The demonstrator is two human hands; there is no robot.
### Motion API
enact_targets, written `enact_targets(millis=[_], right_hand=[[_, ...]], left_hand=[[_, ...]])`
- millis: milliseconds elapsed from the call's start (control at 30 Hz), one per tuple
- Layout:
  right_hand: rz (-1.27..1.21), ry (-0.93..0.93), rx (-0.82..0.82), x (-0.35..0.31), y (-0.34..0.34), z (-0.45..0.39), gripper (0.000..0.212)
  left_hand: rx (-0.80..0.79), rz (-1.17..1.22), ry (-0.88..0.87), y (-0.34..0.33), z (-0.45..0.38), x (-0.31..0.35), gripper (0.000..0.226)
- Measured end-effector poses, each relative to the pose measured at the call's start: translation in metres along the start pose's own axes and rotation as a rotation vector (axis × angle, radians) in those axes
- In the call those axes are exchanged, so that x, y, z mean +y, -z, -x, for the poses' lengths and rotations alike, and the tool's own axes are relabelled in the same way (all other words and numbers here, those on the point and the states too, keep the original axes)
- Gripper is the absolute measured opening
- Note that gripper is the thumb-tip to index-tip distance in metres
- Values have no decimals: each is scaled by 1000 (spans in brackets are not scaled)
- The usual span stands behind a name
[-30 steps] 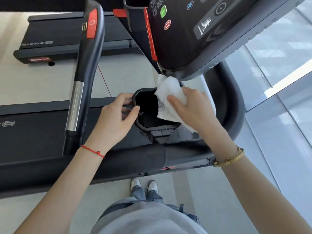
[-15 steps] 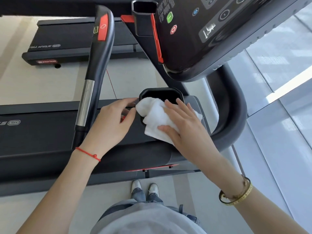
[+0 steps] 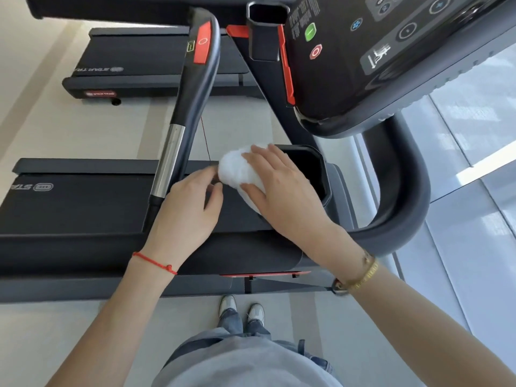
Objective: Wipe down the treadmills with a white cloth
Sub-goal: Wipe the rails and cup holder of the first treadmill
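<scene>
A bunched white cloth (image 3: 237, 171) lies on the left rim of the black cup holder (image 3: 315, 174) of the near treadmill (image 3: 83, 208). My right hand (image 3: 282, 191) presses down on the cloth, fingers spread and fairly straight, the thumb along its lower edge. My left hand (image 3: 184, 208) sits just left of the cloth with loosely curled fingers. Its fingertips are beside the cloth and it holds nothing that I can see. The cloth and my right hand hide the holder's left rim.
The console (image 3: 363, 65) with green and red buttons hangs above right. A black and silver handrail (image 3: 192, 93) rises just left of my left hand. A curved rail (image 3: 405, 191) wraps the right side. A second treadmill (image 3: 134, 65) stands beyond. My shoes (image 3: 243, 311) are on the floor below.
My right hand has slid the cloth left, from inside the cup holder onto its left rim. My left hand has let go of the rim and drawn back slightly.
</scene>
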State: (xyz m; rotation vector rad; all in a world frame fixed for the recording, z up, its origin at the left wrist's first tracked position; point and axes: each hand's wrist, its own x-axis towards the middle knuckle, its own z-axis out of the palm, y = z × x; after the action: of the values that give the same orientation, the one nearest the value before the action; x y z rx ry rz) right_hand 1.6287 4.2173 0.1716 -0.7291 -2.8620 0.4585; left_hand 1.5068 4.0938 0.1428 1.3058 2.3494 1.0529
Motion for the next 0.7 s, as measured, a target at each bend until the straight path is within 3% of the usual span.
enact_targets(millis=[133,367,700], right_hand=[[-25,44,-24,6,-2,16,48],[-81,-128,-2,20,2,-48,41],[-232,79,-200,8,12,17,44]], left_hand=[[-10,-24,0,3,7,-2,37],[-19,-53,1,7,20,-1,37],[-80,-107,-118,13,40,7,23]])
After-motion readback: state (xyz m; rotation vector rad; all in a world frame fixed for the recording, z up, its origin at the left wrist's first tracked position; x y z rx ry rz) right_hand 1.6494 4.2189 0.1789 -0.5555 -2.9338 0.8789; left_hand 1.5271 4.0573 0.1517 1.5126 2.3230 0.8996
